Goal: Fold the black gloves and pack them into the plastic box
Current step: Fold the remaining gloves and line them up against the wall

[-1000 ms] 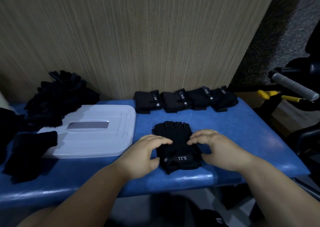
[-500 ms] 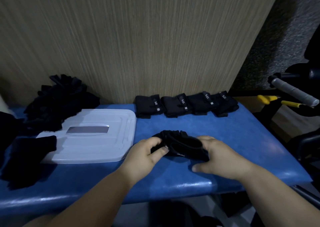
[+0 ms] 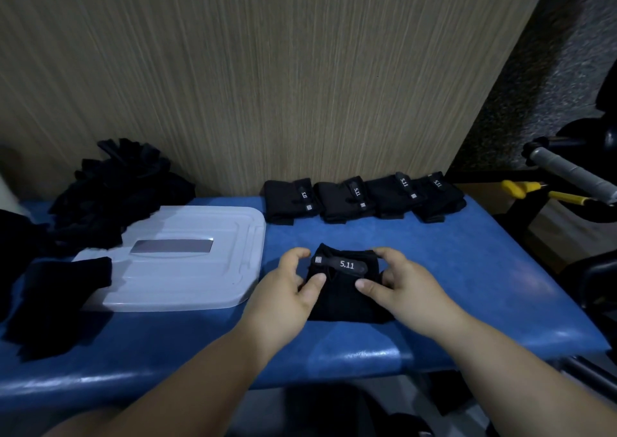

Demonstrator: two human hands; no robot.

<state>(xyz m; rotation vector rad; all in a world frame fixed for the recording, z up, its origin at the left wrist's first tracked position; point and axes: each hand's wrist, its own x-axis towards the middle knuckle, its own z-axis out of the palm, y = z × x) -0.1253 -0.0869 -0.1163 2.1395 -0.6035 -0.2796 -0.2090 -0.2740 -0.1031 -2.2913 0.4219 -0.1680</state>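
Behind the white plastic lid [image 3: 187,269], the heap of black gloves [image 3: 113,192] is too dark to count. A black glove [image 3: 66,289] hides the lid's near left corner. Left of that, dark cloth [image 3: 13,239] is cut by the frame edge. Right of the lid, the left hand [image 3: 283,296] and right hand [image 3: 407,289] cover the sides of the folded glove [image 3: 344,299].

Dim, wide-angle warp, murky corners

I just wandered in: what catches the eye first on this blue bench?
The left hand and right hand pinch a folded black glove at the front middle of the bench, its 5.11 strap up. Behind it a row of four folded gloves lines the wood panel; a white plastic lid lies left.
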